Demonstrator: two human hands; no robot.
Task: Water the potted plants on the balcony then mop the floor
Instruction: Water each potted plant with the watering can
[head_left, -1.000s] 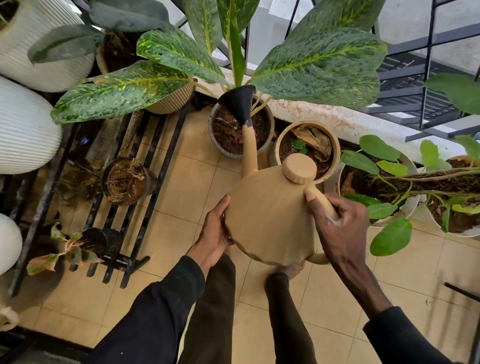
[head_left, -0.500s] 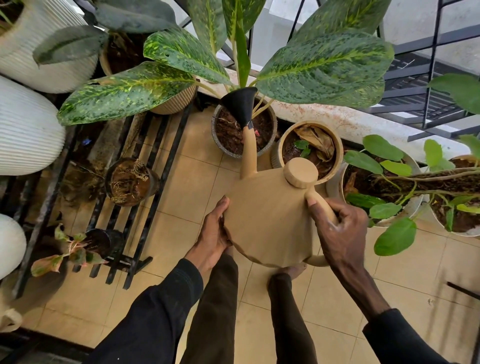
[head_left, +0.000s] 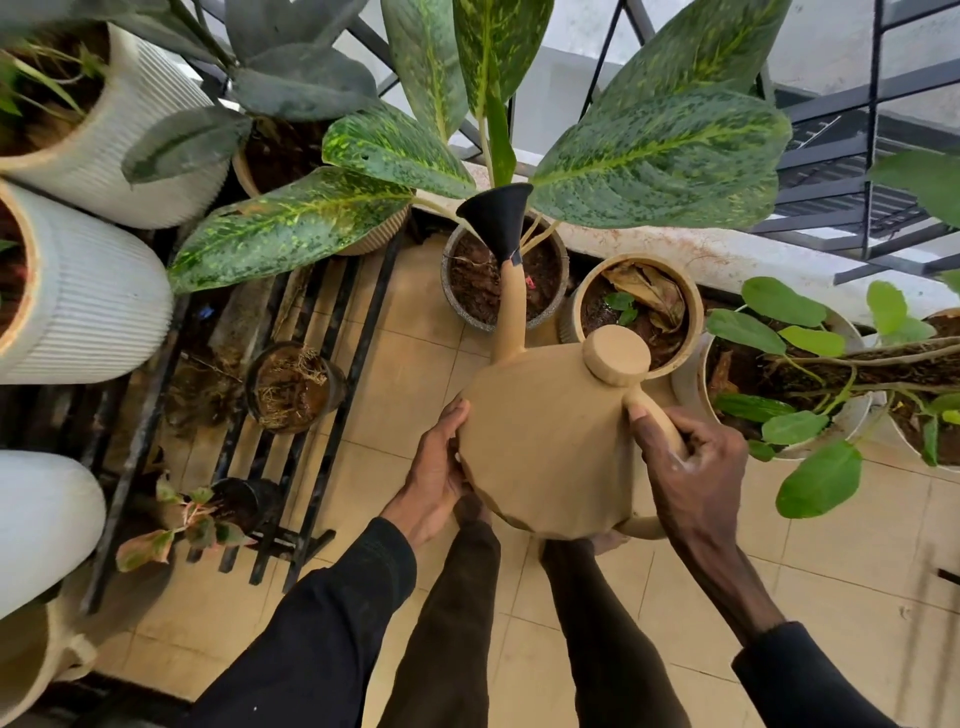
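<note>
My right hand (head_left: 691, 467) curls round the handle (head_left: 653, 415) at the right rear of the tan watering can (head_left: 545, 447). My left hand (head_left: 436, 467) presses straight-fingered against its left side. The can tilts forward, with its black rose (head_left: 498, 218) above the grey pot (head_left: 475, 322).

Home balcony: potted plants (head_left: 498, 280), railing (head_left: 878, 130), tiles (head_left: 415, 374).

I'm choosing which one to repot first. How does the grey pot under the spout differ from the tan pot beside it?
The grey pot has a speckled rim; the tan pot is plain beige. The grey pot carries big variegated leaves; the tan pot only a tiny sprout and a dry leaf. The rose of the watering can hangs over the grey pot alone. Both hold dark soil.
</note>
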